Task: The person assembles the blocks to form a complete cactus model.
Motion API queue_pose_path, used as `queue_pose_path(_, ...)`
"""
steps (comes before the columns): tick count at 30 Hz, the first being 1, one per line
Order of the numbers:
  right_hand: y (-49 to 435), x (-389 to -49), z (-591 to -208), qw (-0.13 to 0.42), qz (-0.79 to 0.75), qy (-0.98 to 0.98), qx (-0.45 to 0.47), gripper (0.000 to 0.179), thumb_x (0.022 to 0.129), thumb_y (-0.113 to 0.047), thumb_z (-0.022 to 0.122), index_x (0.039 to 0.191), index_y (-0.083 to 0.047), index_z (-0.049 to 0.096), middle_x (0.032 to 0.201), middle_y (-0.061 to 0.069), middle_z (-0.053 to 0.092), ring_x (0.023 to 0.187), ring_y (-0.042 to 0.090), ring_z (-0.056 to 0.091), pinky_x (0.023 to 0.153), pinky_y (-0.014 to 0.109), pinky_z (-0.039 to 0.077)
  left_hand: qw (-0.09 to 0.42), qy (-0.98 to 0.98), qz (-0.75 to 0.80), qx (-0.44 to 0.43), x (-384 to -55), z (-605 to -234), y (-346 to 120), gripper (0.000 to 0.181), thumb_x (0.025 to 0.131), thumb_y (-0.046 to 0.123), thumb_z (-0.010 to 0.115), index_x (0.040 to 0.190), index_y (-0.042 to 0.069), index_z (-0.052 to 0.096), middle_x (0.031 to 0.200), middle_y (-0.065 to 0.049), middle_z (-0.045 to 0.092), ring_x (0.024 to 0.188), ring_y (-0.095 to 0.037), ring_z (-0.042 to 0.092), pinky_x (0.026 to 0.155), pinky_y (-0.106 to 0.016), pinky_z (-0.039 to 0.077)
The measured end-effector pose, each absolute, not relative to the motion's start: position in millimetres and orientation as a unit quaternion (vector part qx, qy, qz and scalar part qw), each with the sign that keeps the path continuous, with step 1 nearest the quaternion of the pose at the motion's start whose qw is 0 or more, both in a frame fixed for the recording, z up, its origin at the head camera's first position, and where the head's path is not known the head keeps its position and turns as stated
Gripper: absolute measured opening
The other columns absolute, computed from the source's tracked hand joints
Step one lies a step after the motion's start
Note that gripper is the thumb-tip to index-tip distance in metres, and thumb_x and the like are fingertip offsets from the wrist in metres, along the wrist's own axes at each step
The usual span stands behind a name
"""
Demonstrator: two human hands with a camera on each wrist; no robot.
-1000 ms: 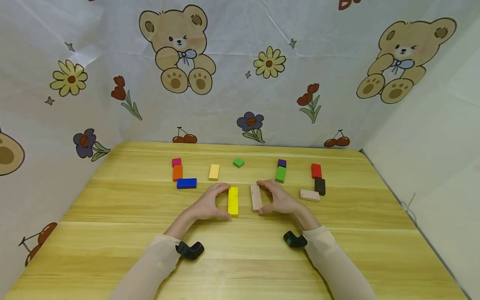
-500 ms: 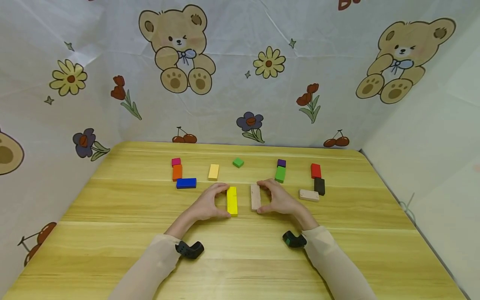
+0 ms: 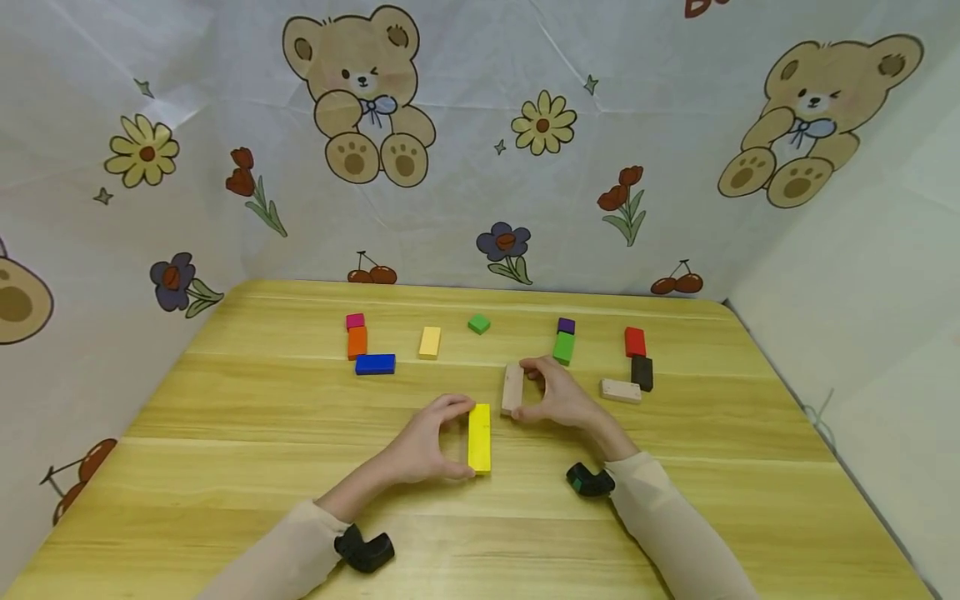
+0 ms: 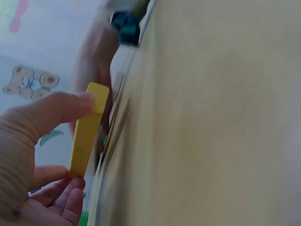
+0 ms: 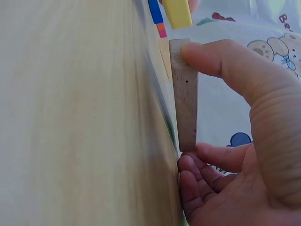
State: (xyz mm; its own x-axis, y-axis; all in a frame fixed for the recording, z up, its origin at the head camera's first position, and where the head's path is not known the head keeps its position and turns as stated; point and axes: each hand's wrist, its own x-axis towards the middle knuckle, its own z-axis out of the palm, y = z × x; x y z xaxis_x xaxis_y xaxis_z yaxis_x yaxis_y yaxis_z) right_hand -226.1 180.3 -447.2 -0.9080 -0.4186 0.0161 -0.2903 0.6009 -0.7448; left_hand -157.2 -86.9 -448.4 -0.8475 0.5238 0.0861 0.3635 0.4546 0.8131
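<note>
My left hand (image 3: 420,446) pinches a long yellow wooden block (image 3: 479,440) by its two ends, thumb at the near end and fingertips at the far one. In the left wrist view the yellow block (image 4: 87,134) is raised off the tabletop. To its right and a bit farther back, my right hand (image 3: 566,402) holds a plain wooden block (image 3: 512,390) the same way, end to end. The right wrist view shows the thumb on one end of this plain block (image 5: 185,99) and fingertips at the other. The two blocks are apart.
Behind the hands on the wooden table (image 3: 465,542) lie blue (image 3: 375,364), orange (image 3: 357,343) and pink (image 3: 355,321) blocks, a pale yellow one (image 3: 430,343), and a small green one (image 3: 478,324). Farther right are green (image 3: 564,348), purple (image 3: 566,326), red (image 3: 635,342), black (image 3: 642,373) and plain (image 3: 620,390) blocks.
My left hand has carried the yellow block nearer to me and slightly right, off the table. The right hand keeps its hold on the plain block, almost in the same place.
</note>
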Motion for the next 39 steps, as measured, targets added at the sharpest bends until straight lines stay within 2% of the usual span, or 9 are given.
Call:
queue_pose_path(5,178,-225,-445,0.080,-0.390,0.895,-0.200,0.083,0.069,-0.029,0.087,0.137,0.001,0.048,0.124,0.015,0.053,0.113,0.028,0.051,0.101,0.045,0.043,0.099,0.845,0.455,0.262,-137,-454,-83,0.090,0.065,0.029,0.090,0.142,0.005,0.050,0.143,-0.003,0.047,0.116,-0.019,0.053,0.097,-0.036,0.048)
queue_pose_path(12,174,-220,-446,0.076,-0.382,0.899,-0.202,0.085,0.067,-0.028,0.087,0.136,0.001,0.049,0.123,0.013,0.052,0.112,0.025,0.050,0.102,0.044,0.043,0.084,0.851,0.442,0.270,-123,-463,-82,0.091,0.063,0.033,0.091,0.140,0.006,0.052,0.140,0.000,0.049,0.113,-0.017,0.054,0.095,-0.031,0.048)
queue_pose_path(32,154,-207,-440,0.080,-0.358,0.894,-0.258,0.083,0.068,-0.030,0.088,0.135,0.001,0.050,0.119,0.012,0.055,0.110,0.024,0.052,0.098,0.044,0.044,0.081,0.851,0.434,0.287,-119,-464,-82,0.089,0.066,0.035,0.090,0.140,0.005,0.052,0.139,-0.001,0.050,0.113,-0.017,0.055,0.096,-0.031,0.048)
queue_pose_path(39,151,-207,-440,0.085,-0.356,0.895,-0.256,0.083,0.067,-0.029,0.087,0.135,0.002,0.050,0.119,0.012,0.055,0.110,0.024,0.052,0.099,0.043,0.044,0.082,0.850,0.431,0.292,-118,-462,-81,0.089,0.067,0.034,0.090,0.141,0.005,0.050,0.141,-0.003,0.049,0.121,-0.019,0.053,0.098,-0.031,0.049)
